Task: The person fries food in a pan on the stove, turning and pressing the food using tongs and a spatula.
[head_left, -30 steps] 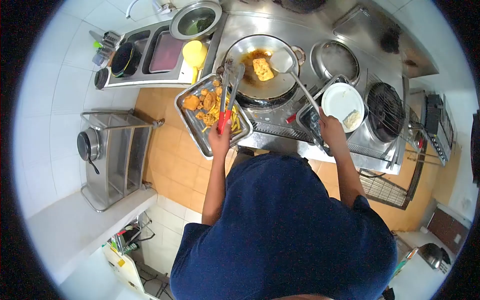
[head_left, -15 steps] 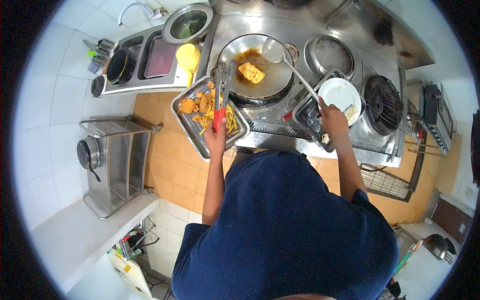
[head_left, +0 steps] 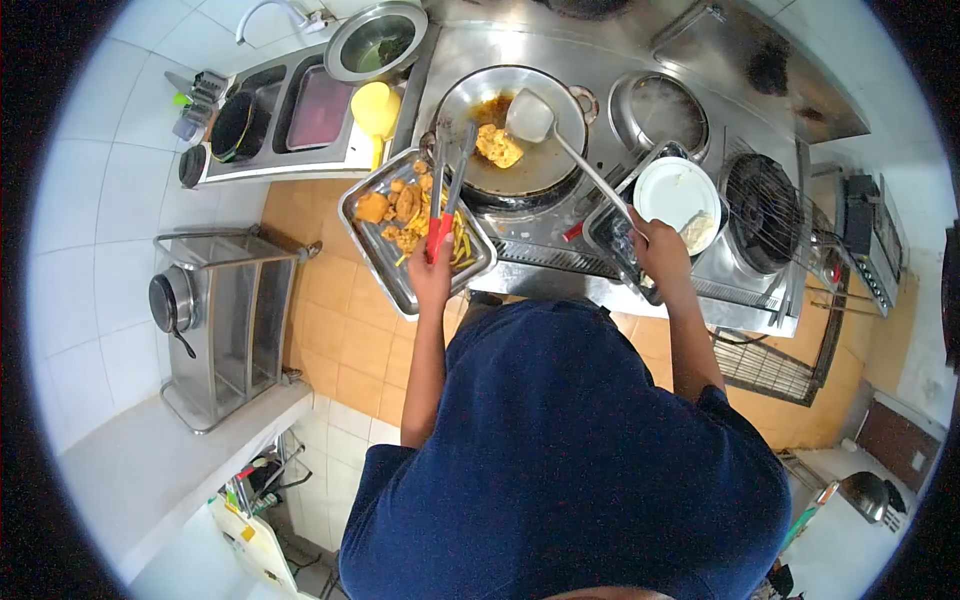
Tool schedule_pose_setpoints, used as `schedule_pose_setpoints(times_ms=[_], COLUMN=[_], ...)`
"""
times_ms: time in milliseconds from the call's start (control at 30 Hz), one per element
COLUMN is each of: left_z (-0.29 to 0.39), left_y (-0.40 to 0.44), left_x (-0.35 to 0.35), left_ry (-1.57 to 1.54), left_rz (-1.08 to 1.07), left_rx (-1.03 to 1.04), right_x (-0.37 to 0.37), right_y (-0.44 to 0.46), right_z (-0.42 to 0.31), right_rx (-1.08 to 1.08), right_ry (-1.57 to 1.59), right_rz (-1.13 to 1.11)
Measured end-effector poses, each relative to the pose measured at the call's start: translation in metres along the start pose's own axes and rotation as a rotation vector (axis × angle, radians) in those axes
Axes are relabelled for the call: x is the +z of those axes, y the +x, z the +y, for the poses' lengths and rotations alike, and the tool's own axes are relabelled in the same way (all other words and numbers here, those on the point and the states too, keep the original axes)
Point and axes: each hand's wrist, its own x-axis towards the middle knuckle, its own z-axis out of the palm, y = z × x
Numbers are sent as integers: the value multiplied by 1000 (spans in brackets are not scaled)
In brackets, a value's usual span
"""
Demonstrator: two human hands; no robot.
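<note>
My left hand (head_left: 434, 272) is closed round the red handles of metal tongs (head_left: 455, 190), whose arms look apart at the tips by the wok's left rim. Under the tongs sits a metal tray (head_left: 385, 285) of fried pieces (head_left: 405, 202) and yellow strips (head_left: 462, 245). My right hand (head_left: 660, 252) grips the long handle of a wok spatula (head_left: 530, 116). Its broad blade is inside the wok (head_left: 545, 175), close to the upper right of a golden fried piece (head_left: 498, 146); whether they touch I cannot tell. Brown oil lies behind that piece.
Beside my right hand a white plate (head_left: 677, 190) rests over a dark tray (head_left: 612, 225). A steaming round pan (head_left: 658, 112) and a grill burner (head_left: 765, 210) stand right. Left are a sink (head_left: 315, 110), a yellow scoop (head_left: 376, 108) and a metal bowl (head_left: 376, 42).
The spatula blade has moved left and slightly down, closer to the fried piece. That piece now looks more bunched. The tongs remain over the tray.
</note>
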Motion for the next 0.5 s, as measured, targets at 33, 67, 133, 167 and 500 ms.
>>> schedule_pose_setpoints(times_ms=[33,67,133,167,500], left_z=[3,7,21,20,10], left_y=[-2,-5,-7,-7,-9], left_x=[0,-1,-2,-1,-4], left_ry=[10,6,-2,-9,-65], left_rz=[3,-7,-22,-15,-26], left_rx=[30,-38,-167,-143,-147], right_x=[3,7,12,16,24], right_y=[-1,1,5,8,13], right_z=[1,4,7,10,12], right_rx=[8,18,43,40,51], right_ry=[5,8,-4,-9,68], right_rz=[10,21,37,26,71])
